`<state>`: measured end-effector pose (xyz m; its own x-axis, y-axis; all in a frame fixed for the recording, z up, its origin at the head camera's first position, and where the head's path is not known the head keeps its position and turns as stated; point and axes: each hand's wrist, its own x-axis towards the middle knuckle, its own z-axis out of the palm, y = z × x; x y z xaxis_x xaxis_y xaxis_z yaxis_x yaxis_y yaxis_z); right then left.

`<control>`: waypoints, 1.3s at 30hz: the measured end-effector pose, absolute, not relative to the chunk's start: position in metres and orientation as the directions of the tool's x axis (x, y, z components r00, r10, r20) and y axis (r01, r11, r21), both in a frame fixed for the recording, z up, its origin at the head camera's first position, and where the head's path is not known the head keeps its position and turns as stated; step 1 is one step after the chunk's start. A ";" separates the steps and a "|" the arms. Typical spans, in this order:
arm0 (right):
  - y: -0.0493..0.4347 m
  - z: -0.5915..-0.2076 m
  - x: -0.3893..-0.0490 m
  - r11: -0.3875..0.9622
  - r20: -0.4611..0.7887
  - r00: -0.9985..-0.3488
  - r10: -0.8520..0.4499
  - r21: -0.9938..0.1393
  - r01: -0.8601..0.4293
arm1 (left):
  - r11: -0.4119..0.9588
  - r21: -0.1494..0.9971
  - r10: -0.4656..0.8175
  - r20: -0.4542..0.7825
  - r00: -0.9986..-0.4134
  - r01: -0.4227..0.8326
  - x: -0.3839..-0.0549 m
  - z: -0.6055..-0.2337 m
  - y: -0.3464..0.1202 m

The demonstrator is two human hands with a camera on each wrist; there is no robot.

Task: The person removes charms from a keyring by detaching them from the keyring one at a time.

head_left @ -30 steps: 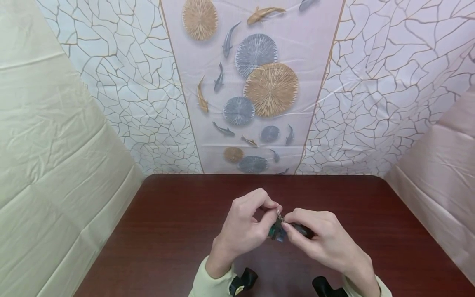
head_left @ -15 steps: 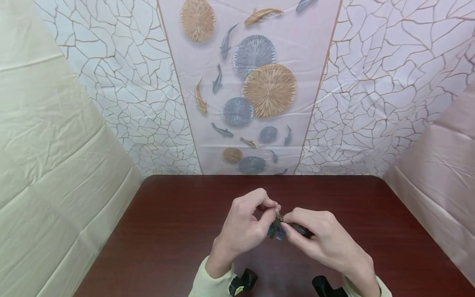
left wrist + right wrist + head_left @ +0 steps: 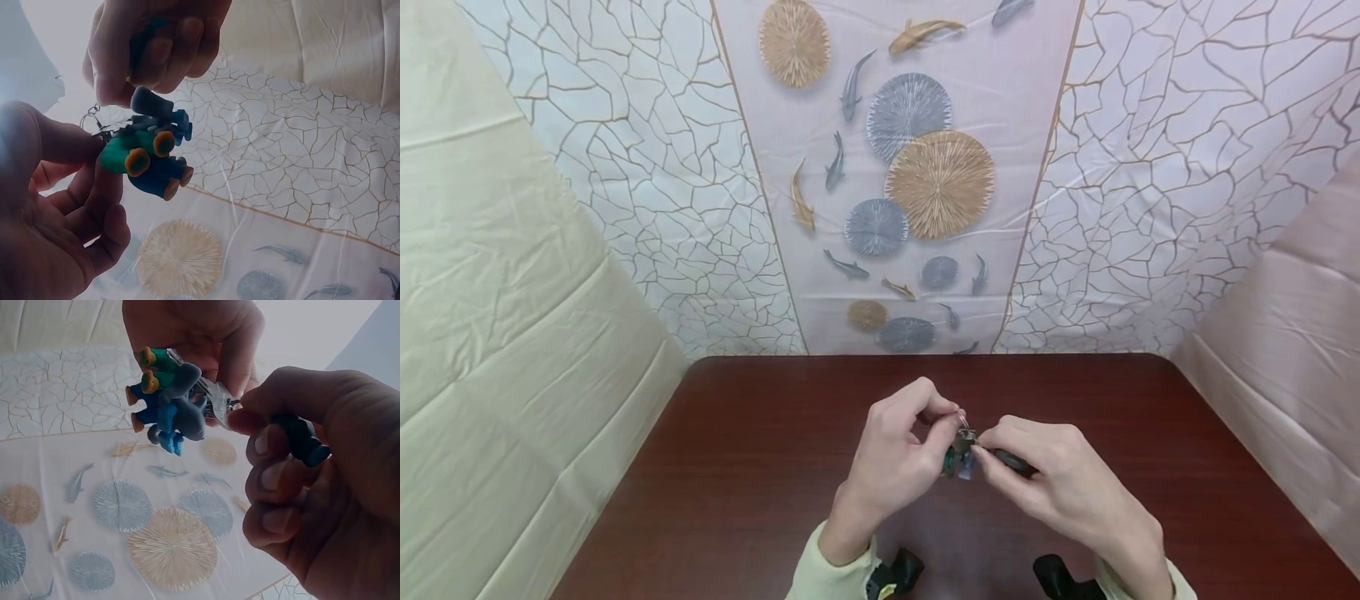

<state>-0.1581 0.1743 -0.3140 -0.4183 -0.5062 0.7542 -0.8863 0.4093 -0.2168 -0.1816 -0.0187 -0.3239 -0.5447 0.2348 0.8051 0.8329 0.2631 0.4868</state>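
My left hand (image 3: 898, 446) pinches a metal key ring (image 3: 962, 422) between thumb and forefinger. Small keychain figurines hang together from it: a green figurine (image 3: 130, 156) and a blue figurine (image 3: 153, 178), both with orange feet, beside a grey one (image 3: 187, 419) with light-blue parts. Clear plastic (image 3: 219, 403) shows close to the ring in the right wrist view. My right hand (image 3: 1060, 479) pinches metal at the ring with thumb and forefinger. A dark figurine with a blue end (image 3: 303, 440) lies within its curled fingers, partly hidden by them.
Both hands are above a dark reddish-brown table (image 3: 737, 467). A patterned cloth (image 3: 940, 183) with fish and round motifs hangs behind it, with a pale cloth (image 3: 535, 333) at left and a pinkish one (image 3: 1292, 350) at right. Black wrist cameras (image 3: 906, 571) sit at the cuffs.
My right fingertips have shifted slightly right, and more of the metal and hanging figurines shows between the hands. The left hand keeps its pinch on the ring. The head view has shifted a little.
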 end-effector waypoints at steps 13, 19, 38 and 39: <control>0.176 -0.311 -0.151 0.567 0.650 -0.541 -0.534 -0.199 -0.799 | 0.325 0.599 0.203 0.711 -0.673 0.732 -0.176 -0.327 -0.014; 0.176 -0.312 -0.149 0.542 0.624 -0.524 -0.580 -0.186 -0.820 | 0.317 0.645 0.194 0.673 -0.713 0.695 -0.176 -0.328 -0.016; 0.196 -0.317 -0.146 0.524 0.618 -0.520 -0.590 -0.197 -0.829 | 0.166 0.616 0.299 0.712 -0.635 0.770 -0.183 -0.318 -0.037; 0.198 -0.318 -0.147 0.543 0.608 -0.535 -0.586 -0.195 -0.817 | 0.157 0.616 0.303 0.714 -0.631 0.772 -0.183 -0.318 -0.037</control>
